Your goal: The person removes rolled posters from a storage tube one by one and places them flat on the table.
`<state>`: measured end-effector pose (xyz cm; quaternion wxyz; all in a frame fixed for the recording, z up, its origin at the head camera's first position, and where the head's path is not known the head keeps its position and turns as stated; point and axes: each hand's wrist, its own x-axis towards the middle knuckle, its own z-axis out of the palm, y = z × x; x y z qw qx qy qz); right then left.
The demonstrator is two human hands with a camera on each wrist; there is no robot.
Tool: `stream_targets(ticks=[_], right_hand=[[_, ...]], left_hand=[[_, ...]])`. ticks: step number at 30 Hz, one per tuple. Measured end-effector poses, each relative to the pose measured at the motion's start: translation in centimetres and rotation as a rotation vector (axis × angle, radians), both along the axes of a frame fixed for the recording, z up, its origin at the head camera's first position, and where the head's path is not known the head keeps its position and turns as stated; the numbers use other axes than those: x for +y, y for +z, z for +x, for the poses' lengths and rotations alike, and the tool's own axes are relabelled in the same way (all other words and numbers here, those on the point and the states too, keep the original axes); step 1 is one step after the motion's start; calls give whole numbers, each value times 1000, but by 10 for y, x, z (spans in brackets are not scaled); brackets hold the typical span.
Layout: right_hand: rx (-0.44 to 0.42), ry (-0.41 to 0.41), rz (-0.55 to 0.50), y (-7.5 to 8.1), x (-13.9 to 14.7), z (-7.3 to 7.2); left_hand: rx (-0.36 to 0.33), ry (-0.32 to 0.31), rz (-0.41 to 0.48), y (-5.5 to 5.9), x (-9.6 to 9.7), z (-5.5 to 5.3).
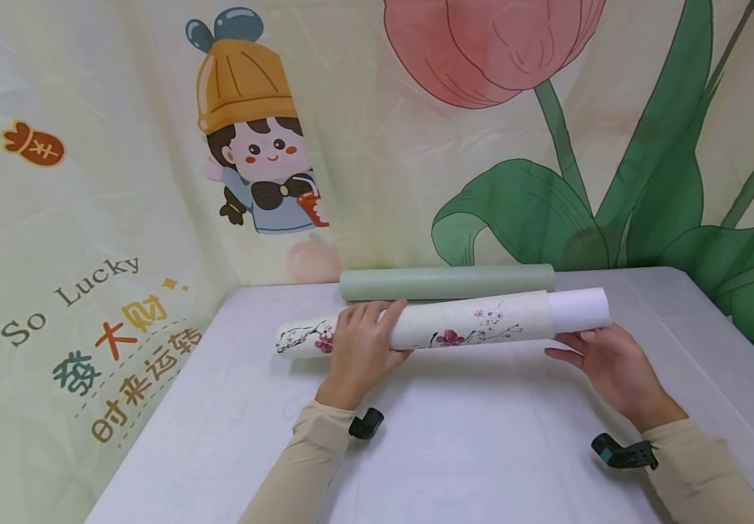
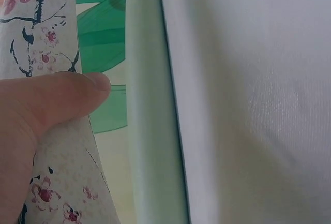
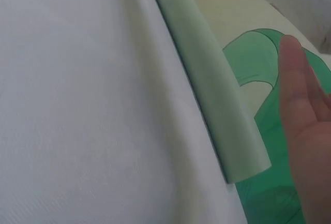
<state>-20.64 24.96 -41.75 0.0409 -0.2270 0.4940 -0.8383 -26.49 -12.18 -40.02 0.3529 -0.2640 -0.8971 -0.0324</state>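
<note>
A long paper roll (image 1: 475, 320) printed with plum blossoms and dark branches is held above the table, its right end slightly higher. My left hand (image 1: 359, 349) grips it left of its middle; the thumb (image 2: 67, 97) lies across the printed paper in the left wrist view. From the right end a plain white inner tube (image 1: 580, 309) sticks out. Just under that tube's end is my right hand (image 1: 619, 375), palm turned up, its fingertips right at the tube. Those fingers look straight in the right wrist view, where the roll itself is out of sight.
Behind the printed roll, a pale green roll (image 1: 445, 280) lies along the table's back edge. A white cloth covers the table (image 1: 482, 437). Printed cloth backdrops with a tulip (image 1: 495, 44) and a cartoon child (image 1: 262, 145) hang behind and at the left.
</note>
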Motion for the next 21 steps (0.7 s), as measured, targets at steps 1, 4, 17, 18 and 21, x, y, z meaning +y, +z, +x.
stream_targets(ticks=[1, 4, 17, 18, 21], right_hand=[[16, 27, -22, 0, -1, 0], [48, 71, -69, 0, -6, 0], [-11, -99, -86, 4, -16, 4], [-14, -107, -85, 5, -15, 4], [-24, -134, -74, 6, -14, 5]], left_hand=[[-4, -2, -3, 0, 1, 1], [-12, -6, -9, 1, 3, 3], [26, -62, -14, 0, 7, 4], [35, -71, -13, 0, 7, 4], [48, -89, -11, 0, 8, 4]])
